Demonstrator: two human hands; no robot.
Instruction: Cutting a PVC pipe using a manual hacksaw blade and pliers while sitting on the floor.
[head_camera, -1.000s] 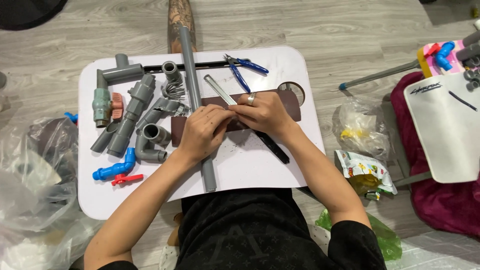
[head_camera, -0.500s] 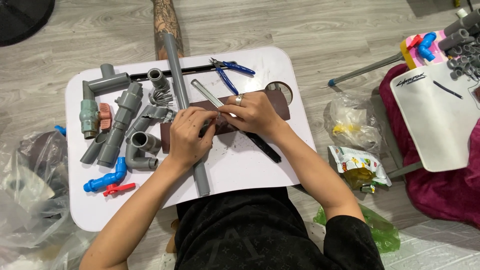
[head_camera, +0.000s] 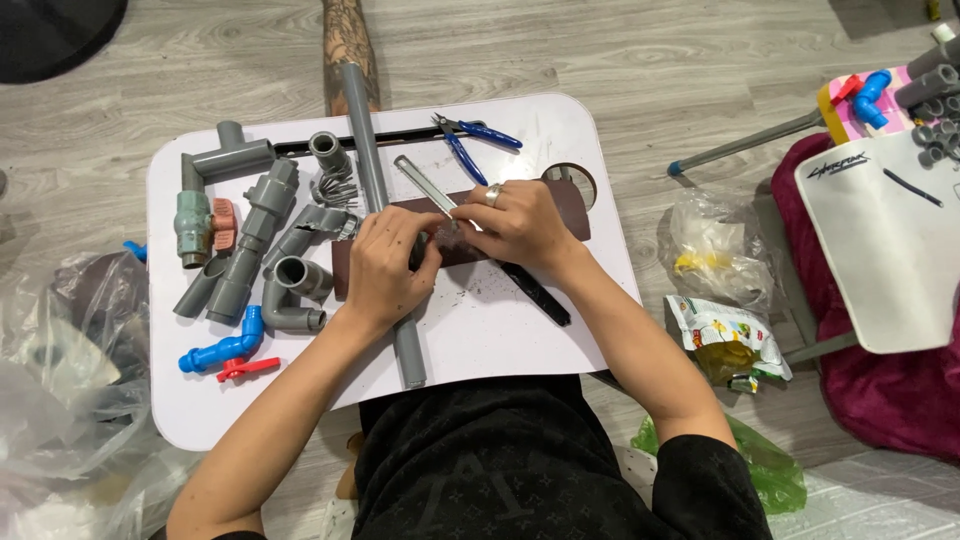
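My left hand (head_camera: 385, 265) and my right hand (head_camera: 515, 225) meet at the middle of a small white table (head_camera: 500, 340). Together they pinch a small grey piece (head_camera: 432, 240) against a brown sandpaper sheet (head_camera: 570, 215); the fingers hide most of the piece. A ring sits on one finger of my right hand. A long grey pipe (head_camera: 360, 130) runs from the far edge to the near edge and passes under my left hand. A metal ruler (head_camera: 420, 183) lies slanted just beyond my fingers. A black handled tool (head_camera: 540, 295) lies under my right wrist.
Grey pipe fittings (head_camera: 250, 240), a grey valve with a pink handle (head_camera: 195, 222) and a blue valve with a red handle (head_camera: 225, 352) fill the table's left side. Blue pliers (head_camera: 470, 140) lie at the back. Plastic bags (head_camera: 60, 370), a snack packet (head_camera: 725, 335) and a white board (head_camera: 890, 240) surround the table.
Both hands stay together over the sandpaper, with the fingers shifting slightly on the small piece. The view has drifted a little; nothing else on the table has moved.
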